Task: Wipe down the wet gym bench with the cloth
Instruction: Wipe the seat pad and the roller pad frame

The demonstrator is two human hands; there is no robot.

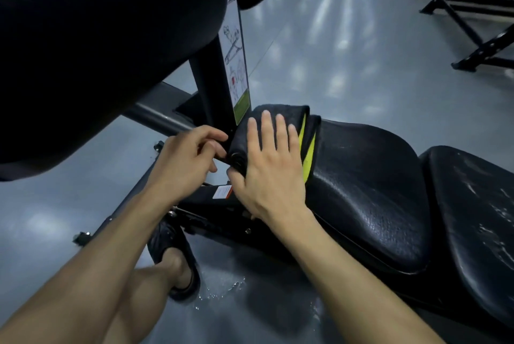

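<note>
My right hand (271, 168) lies flat, fingers straight and spread, pressing the folded black cloth (281, 124) with its yellow stripe onto the near end of the desk (370, 185), just beside the upright post (219, 79). My left hand (185, 160) pinches the cloth's rolled edge at the desk's end. Wet streaks show on the farther pad (481, 213), and a puddle (222, 288) lies on the floor (347, 51) beside my sandal (169, 243).

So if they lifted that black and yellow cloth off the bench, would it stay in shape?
Probably not. The cloth lies folded in soft layers under the flat right hand, so it would likely droop and unfold. The left hand pinches its edge with just its fingertips, suggesting it is light. It looks terry-like, so probably grippy, not slippery.
</note>
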